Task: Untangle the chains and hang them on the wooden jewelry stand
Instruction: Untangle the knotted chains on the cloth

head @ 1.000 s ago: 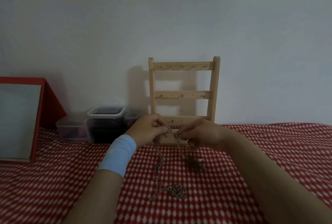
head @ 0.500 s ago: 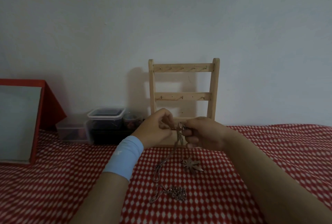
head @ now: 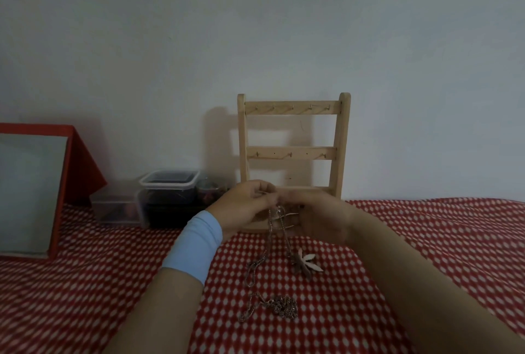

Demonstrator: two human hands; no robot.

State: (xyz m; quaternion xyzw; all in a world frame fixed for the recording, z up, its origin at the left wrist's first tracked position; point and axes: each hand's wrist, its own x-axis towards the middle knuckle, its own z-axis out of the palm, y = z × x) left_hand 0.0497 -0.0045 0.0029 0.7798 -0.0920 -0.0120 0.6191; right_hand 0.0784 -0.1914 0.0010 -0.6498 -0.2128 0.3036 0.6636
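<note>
The wooden jewelry stand (head: 292, 151) leans against the wall, its hook rails bare. In front of its base my left hand (head: 241, 208) and my right hand (head: 318, 217) meet, both pinching the top of the tangled chains (head: 272, 240). Two strands hang from my fingers down to the cloth. One strand ends in a leaf-shaped pendant (head: 306, 264) lying on the cloth. The other runs down to a loose bunch of chain (head: 279, 309) nearer to me. My left wrist wears a light blue band.
A red-and-white patterned cloth (head: 426, 254) covers the table. Clear plastic containers (head: 167, 197) with dark contents stand left of the stand. A red-framed board (head: 31, 188) leans at the far left. The wall is right behind the stand.
My hands have risen slightly and closed together at the chain's top. The pendant strand has swung out to the right, and the pendant now lies flat and plainly visible on the cloth.
</note>
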